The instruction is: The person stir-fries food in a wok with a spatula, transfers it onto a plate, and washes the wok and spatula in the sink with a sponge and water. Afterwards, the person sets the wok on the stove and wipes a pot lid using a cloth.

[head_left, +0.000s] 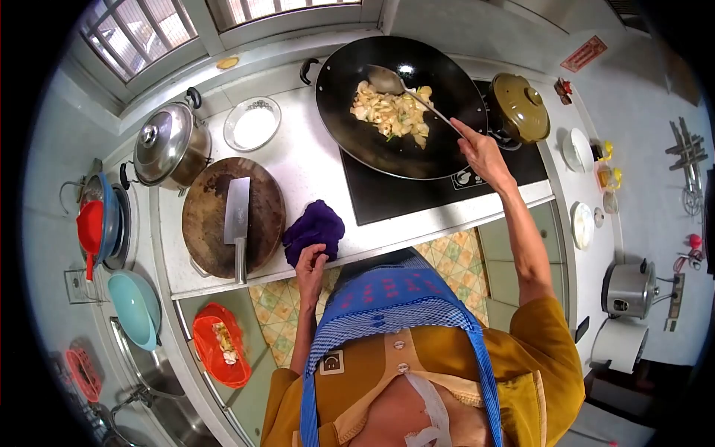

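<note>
My right hand (485, 158) is closed around the handle of a metal cooking spoon (387, 80), whose rounded head rests in a large black wok (436, 71) among pale sliced food with green bits (395, 112). The wok sits on a black cooktop (439, 197). My left hand (310, 259) rests at the counter's front edge, its fingers loosely bent and touching the near edge of a crumpled purple cloth (316, 227); no grip on the cloth shows. Left of it, a cleaver (237, 212) lies on a round wooden chopping board (205, 197), its handle over the near rim.
A white plate (253, 125) and a lidded steel pot (175, 141) stand behind the board. Right of the wok is a pot with an olive glass lid (521, 108). A red bag (221, 346) of scraps hangs below the counter. A sink (145, 357) is at lower left.
</note>
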Action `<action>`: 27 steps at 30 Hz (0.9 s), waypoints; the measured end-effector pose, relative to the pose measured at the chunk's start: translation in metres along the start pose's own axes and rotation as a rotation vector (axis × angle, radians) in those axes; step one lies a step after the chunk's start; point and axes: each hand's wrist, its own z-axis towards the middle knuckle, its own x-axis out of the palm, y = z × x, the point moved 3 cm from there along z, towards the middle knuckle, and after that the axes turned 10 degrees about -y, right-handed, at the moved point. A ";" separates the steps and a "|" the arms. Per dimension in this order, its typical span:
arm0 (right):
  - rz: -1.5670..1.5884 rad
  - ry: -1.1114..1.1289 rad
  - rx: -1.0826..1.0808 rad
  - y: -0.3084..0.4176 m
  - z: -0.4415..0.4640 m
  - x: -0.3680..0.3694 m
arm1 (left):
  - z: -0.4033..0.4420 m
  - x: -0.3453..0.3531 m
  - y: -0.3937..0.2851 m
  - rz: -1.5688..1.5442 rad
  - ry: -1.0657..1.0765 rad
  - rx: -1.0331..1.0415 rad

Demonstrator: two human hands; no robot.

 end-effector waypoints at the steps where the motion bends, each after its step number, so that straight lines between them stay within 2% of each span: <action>1: -0.077 -0.143 -0.181 -0.002 -0.002 -0.005 | 0.000 0.000 0.002 -0.009 -0.002 -0.006; 2: -0.154 -0.284 -0.363 -0.002 -0.007 -0.009 | 0.000 -0.001 0.003 -0.011 -0.003 -0.010; 5: -0.318 -0.255 -0.219 -0.005 -0.018 -0.029 | 0.000 -0.002 0.005 0.035 -0.002 0.016; 11: -0.355 -0.338 -0.100 -0.069 0.002 -0.002 | 0.001 0.004 0.002 0.040 0.016 -0.020; 12: -0.297 -0.284 -0.081 -0.064 0.003 0.005 | 0.003 0.006 0.000 0.071 0.038 0.012; 15: -0.306 -0.285 -0.249 -0.042 -0.004 0.005 | 0.006 0.009 -0.005 0.071 0.062 0.032; 18: -0.445 -0.351 -0.392 -0.021 -0.018 -0.033 | 0.005 0.007 -0.007 0.065 0.043 0.029; 19: -0.508 -0.206 -0.285 -0.008 -0.022 -0.055 | 0.005 0.005 -0.007 0.093 0.029 0.043; 24: -0.554 -0.088 -0.439 0.009 -0.028 -0.109 | 0.000 0.004 0.001 0.111 0.022 0.021; 27: -0.646 -0.027 -0.399 0.006 -0.024 -0.108 | -0.001 0.007 0.004 0.066 0.030 0.005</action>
